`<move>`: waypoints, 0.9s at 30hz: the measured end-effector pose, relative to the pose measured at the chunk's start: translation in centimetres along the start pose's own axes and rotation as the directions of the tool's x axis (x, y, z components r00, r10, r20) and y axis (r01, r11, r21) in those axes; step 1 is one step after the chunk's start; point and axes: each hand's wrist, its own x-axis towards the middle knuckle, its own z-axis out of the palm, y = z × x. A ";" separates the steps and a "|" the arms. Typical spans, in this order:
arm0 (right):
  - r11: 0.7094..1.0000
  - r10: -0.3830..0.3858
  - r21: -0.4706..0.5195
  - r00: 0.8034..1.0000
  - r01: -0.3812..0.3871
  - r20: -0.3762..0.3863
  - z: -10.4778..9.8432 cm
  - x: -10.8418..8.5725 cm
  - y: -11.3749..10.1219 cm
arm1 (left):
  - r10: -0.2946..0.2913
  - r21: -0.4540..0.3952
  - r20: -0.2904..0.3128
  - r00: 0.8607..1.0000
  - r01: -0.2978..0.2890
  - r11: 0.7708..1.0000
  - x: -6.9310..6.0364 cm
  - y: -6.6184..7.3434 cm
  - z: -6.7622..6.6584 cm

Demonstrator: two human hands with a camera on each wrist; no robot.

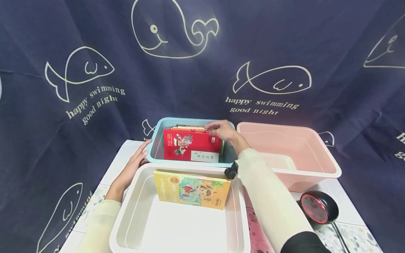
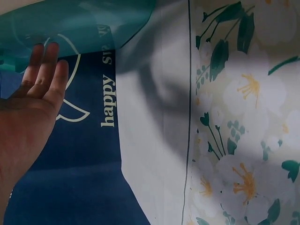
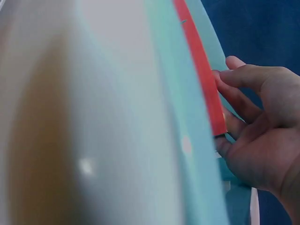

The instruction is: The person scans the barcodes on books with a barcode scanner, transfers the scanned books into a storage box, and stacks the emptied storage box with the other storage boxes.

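In the head view a blue bin [image 1: 152,149] holds a red book [image 1: 177,154] and several thinner books [image 1: 190,127] behind it, all standing on edge. My right hand [image 1: 226,131] grips the books at their upper right corner; how many lie between thumb and fingers is hidden. In the right wrist view its curled fingers [image 3: 243,77] meet the end of the red book [image 3: 206,89]. My left hand [image 1: 134,165] rests against the bin's left outer side, fingers nearly straight. The left wrist view shows those fingertips touching the blue wall [image 2: 93,28].
A white bin [image 1: 129,211] stands in front, with yellow picture books [image 1: 193,189] leaning on its far wall. To the right is a pink bin [image 1: 316,151]. A black bowl-like object with a red inside [image 1: 316,207] lies near the table's right edge. A dark curtain [image 1: 177,80] hangs behind.
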 end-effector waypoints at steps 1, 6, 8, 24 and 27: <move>1.000 -0.010 0.004 1.000 0.010 -0.002 -0.2 -0.1 -0.1 | 0.000 -0.002 0.002 1.000 0.000 1.000 0.0 0.0 0.0; 0.997 -0.077 0.027 0.997 0.077 0.002 -1.4 -0.8 -1.1 | -0.002 -0.019 0.003 1.000 0.003 1.000 0.2 0.1 0.1; 0.994 -0.107 0.037 0.994 0.106 0.016 -2.1 -1.3 -1.7 | -0.004 -0.024 0.004 1.000 0.004 1.000 0.2 0.1 0.2; 0.936 -0.347 0.153 0.901 0.316 0.262 -4.2 -10.5 -4.6 | -0.002 -0.013 0.006 1.000 0.002 1.000 0.1 0.1 0.1; 0.933 -0.359 0.156 0.877 0.325 0.320 -3.8 -12.2 -4.2 | -0.004 -0.012 0.008 1.000 0.004 1.000 0.0 0.1 0.1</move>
